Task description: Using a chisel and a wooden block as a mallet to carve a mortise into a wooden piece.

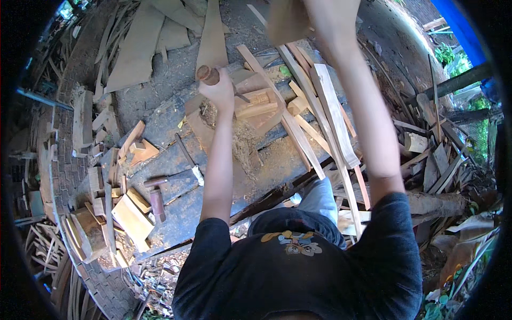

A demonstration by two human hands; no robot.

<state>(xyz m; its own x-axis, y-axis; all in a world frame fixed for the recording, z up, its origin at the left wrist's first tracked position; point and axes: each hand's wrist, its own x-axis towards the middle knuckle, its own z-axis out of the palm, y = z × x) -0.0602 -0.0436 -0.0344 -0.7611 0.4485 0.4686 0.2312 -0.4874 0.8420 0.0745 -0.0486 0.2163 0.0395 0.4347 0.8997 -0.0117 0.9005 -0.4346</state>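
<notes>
My left hand (pixel 218 96) is closed around the wooden handle of a chisel (pixel 207 75). The metal blade slants down to the right, its tip by a small wooden workpiece (pixel 257 109) with a carved recess. That piece lies on a flat brown board (pixel 200 128), among wood shavings (pixel 246 144). At the top edge, my raised right hand (pixel 333 18) grips a brown, block-like wooden mallet (pixel 288 22), smeared by motion. The mallet is up to the right, well apart from the chisel handle. My right fingers are partly cut off by the frame.
Long wooden strips (pixel 320 114) lie across the bench (pixel 176 224) to the right of the workpiece. A hammer-like tool (pixel 156 200) and a dark-handled tool (pixel 186 152) rest at the left. Offcuts (pixel 133 218) sit at the front left, a scrap pile (pixel 442 160) at the right.
</notes>
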